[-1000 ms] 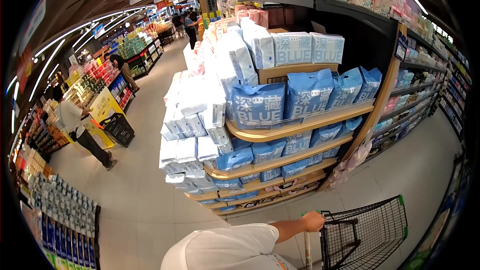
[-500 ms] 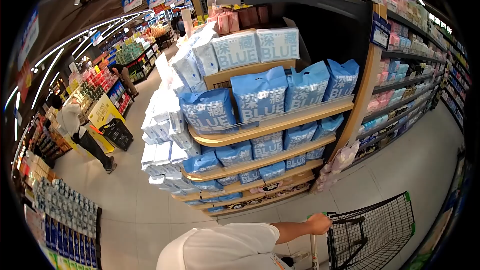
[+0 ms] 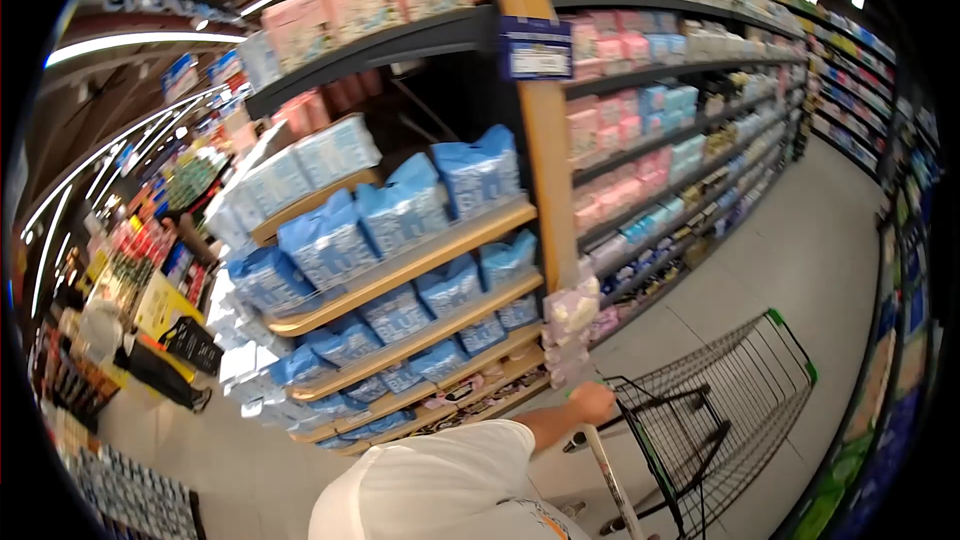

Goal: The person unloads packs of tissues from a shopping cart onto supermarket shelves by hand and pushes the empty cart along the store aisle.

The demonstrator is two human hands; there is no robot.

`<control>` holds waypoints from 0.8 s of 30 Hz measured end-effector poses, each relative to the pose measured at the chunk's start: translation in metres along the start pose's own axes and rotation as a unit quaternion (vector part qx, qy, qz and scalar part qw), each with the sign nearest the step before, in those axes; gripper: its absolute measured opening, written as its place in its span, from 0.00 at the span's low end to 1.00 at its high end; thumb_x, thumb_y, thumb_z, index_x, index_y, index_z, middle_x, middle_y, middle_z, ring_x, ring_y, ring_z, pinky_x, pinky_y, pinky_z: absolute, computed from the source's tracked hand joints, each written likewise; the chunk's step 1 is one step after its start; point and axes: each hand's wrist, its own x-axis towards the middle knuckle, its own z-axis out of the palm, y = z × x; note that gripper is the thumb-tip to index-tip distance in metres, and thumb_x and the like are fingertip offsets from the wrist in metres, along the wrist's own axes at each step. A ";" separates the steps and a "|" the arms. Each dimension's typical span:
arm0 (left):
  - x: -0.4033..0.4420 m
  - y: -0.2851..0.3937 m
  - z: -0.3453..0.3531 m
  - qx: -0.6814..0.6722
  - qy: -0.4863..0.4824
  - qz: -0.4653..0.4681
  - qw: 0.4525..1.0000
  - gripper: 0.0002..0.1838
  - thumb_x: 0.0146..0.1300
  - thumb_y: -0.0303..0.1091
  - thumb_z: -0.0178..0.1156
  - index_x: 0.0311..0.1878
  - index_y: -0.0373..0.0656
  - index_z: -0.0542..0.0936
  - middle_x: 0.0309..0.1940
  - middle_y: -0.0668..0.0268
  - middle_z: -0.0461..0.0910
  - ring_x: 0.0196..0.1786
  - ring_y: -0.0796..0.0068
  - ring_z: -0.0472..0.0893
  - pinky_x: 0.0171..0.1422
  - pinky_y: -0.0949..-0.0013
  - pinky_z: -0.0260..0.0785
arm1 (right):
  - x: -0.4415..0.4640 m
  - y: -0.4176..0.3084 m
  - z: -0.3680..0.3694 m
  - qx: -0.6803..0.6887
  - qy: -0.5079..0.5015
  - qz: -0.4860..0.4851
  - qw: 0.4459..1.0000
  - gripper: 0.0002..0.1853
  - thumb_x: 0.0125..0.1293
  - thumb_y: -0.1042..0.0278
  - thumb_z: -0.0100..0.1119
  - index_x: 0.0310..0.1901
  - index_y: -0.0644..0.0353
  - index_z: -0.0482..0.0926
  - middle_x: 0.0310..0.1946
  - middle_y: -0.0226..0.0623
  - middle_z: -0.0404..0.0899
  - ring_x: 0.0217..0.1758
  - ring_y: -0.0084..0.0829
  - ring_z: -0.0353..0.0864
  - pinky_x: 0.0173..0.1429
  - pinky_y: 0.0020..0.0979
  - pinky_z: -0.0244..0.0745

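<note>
My left hand [image 3: 592, 402] is closed around the near left end of the pale handle bar [image 3: 608, 470] of a shopping cart [image 3: 808, 374]. The cart is a dark wire basket with green corner pieces, standing to the right of my body. No goods show in the part of its basket that I can see. A white short sleeve [image 3: 430, 480] covers my upper arm. My right hand is out of view.
Left of the cart, an end shelf [image 3: 400, 275] holds blue packages [image 3: 325, 240] marked "BLUE". Pink packs [image 3: 610, 125] fill a long shelf along the aisle [image 3: 780, 230]. More shelving [image 3: 860, 420] lines the right side. A person [image 3: 150, 370] stands far left beside a black basket [image 3: 192, 345].
My view has swung right, so the end shelf and blue packages have shifted left and more of the aisle shows. My left hand stays on the cart handle.
</note>
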 end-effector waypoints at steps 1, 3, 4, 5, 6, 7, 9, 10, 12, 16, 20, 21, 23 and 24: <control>0.010 0.004 -0.005 0.004 -0.014 -0.015 1.000 0.13 0.55 0.38 0.52 0.33 0.41 0.83 0.32 0.54 0.83 0.38 0.51 0.82 0.45 0.53 0.75 | 0.009 0.005 -0.001 -0.006 0.024 -0.014 1.000 0.16 0.56 0.52 0.60 0.35 0.58 0.80 0.29 0.52 0.82 0.37 0.54 0.82 0.41 0.50 0.75; 0.029 0.006 -0.010 0.002 -0.027 -0.034 0.999 0.14 0.55 0.39 0.52 0.34 0.42 0.83 0.33 0.53 0.83 0.40 0.51 0.82 0.46 0.53 0.75 | 0.029 0.015 -0.003 0.022 0.045 -0.010 0.999 0.15 0.56 0.55 0.61 0.36 0.58 0.80 0.28 0.53 0.81 0.32 0.55 0.81 0.38 0.48 0.75; 0.040 0.006 -0.012 -0.004 -0.024 -0.041 0.999 0.14 0.56 0.40 0.52 0.34 0.42 0.83 0.34 0.52 0.83 0.40 0.52 0.82 0.46 0.53 0.75 | 0.032 0.010 -0.013 0.017 0.089 -0.030 0.995 0.11 0.58 0.61 0.59 0.29 0.60 0.80 0.22 0.46 0.80 0.24 0.47 0.79 0.40 0.47 0.78; 0.049 0.006 -0.012 -0.002 -0.032 -0.031 0.999 0.14 0.56 0.40 0.52 0.34 0.42 0.83 0.34 0.52 0.83 0.40 0.52 0.82 0.46 0.53 0.75 | 0.054 0.028 0.008 0.011 0.118 -0.038 0.992 0.09 0.51 0.64 0.62 0.23 0.60 0.77 0.18 0.45 0.77 0.21 0.46 0.78 0.34 0.44 0.74; 0.058 0.006 -0.013 -0.001 -0.011 -0.038 0.999 0.14 0.56 0.40 0.52 0.34 0.42 0.83 0.34 0.53 0.83 0.40 0.51 0.82 0.46 0.52 0.75 | 0.078 0.045 0.027 0.005 0.146 -0.050 0.988 0.08 0.43 0.68 0.64 0.18 0.61 0.74 0.14 0.44 0.75 0.18 0.46 0.76 0.28 0.41 0.71; 0.068 0.005 -0.014 0.000 0.011 -0.047 0.999 0.14 0.56 0.41 0.52 0.34 0.42 0.83 0.33 0.53 0.83 0.39 0.51 0.82 0.46 0.52 0.75 | 0.089 0.050 0.028 -0.003 0.195 -0.080 0.978 0.10 0.42 0.67 0.64 0.16 0.59 0.72 0.12 0.43 0.73 0.15 0.44 0.75 0.25 0.40 0.69; 0.090 -0.001 -0.011 0.013 0.020 -0.046 0.999 0.15 0.57 0.41 0.51 0.33 0.42 0.83 0.32 0.53 0.83 0.38 0.51 0.82 0.46 0.52 0.74 | 0.105 0.049 0.016 -0.008 0.250 -0.123 0.960 0.11 0.41 0.66 0.66 0.15 0.57 0.71 0.11 0.41 0.73 0.13 0.44 0.73 0.23 0.40 0.68; 0.098 -0.002 -0.009 0.022 0.038 -0.047 0.998 0.15 0.57 0.41 0.51 0.33 0.42 0.83 0.32 0.54 0.83 0.38 0.51 0.82 0.46 0.52 0.74 | 0.113 0.047 0.007 0.013 0.236 -0.112 0.965 0.11 0.40 0.67 0.67 0.16 0.58 0.72 0.11 0.41 0.73 0.15 0.44 0.74 0.25 0.40 0.69; 0.114 0.000 -0.013 0.014 0.030 -0.055 0.998 0.14 0.57 0.41 0.51 0.33 0.42 0.83 0.31 0.54 0.83 0.38 0.51 0.82 0.46 0.52 0.74 | 0.132 0.049 -0.002 0.008 0.256 -0.123 0.959 0.11 0.39 0.65 0.67 0.16 0.60 0.74 0.11 0.44 0.73 0.15 0.46 0.75 0.23 0.41 0.71; 0.151 -0.002 -0.023 0.018 0.026 -0.067 0.997 0.14 0.57 0.41 0.52 0.33 0.43 0.83 0.32 0.53 0.83 0.38 0.51 0.82 0.45 0.52 0.75 | 0.168 0.047 -0.024 0.008 0.267 -0.126 0.955 0.11 0.39 0.66 0.68 0.16 0.59 0.74 0.12 0.44 0.74 0.16 0.46 0.76 0.25 0.41 0.71; 0.185 0.000 -0.036 0.011 0.048 -0.078 0.996 0.14 0.58 0.41 0.52 0.33 0.43 0.83 0.32 0.53 0.83 0.38 0.51 0.82 0.45 0.52 0.75 | 0.209 0.045 -0.042 -0.006 0.292 -0.134 0.947 0.11 0.38 0.65 0.68 0.17 0.59 0.74 0.13 0.44 0.75 0.17 0.46 0.76 0.26 0.41 0.72; 0.197 -0.004 -0.031 0.015 0.057 -0.080 0.995 0.15 0.58 0.41 0.52 0.34 0.43 0.83 0.32 0.53 0.83 0.38 0.51 0.83 0.45 0.52 0.75 | 0.218 0.046 -0.048 -0.006 0.285 -0.135 0.949 0.12 0.38 0.65 0.69 0.17 0.59 0.74 0.14 0.43 0.75 0.17 0.46 0.76 0.27 0.41 0.72; 0.216 -0.006 -0.031 0.017 0.051 -0.092 0.994 0.15 0.58 0.41 0.52 0.35 0.42 0.83 0.32 0.52 0.83 0.37 0.51 0.83 0.45 0.52 0.75 | 0.235 0.046 -0.060 -0.021 0.275 -0.135 0.952 0.12 0.38 0.64 0.69 0.18 0.59 0.74 0.14 0.42 0.76 0.18 0.45 0.76 0.27 0.41 0.72; 0.225 -0.005 -0.035 0.018 0.045 -0.096 0.994 0.15 0.58 0.41 0.52 0.35 0.41 0.83 0.32 0.53 0.83 0.37 0.51 0.83 0.45 0.52 0.75 | 0.243 0.044 -0.068 -0.026 0.281 -0.132 0.950 0.13 0.38 0.63 0.69 0.18 0.59 0.74 0.14 0.41 0.75 0.18 0.45 0.76 0.26 0.41 0.71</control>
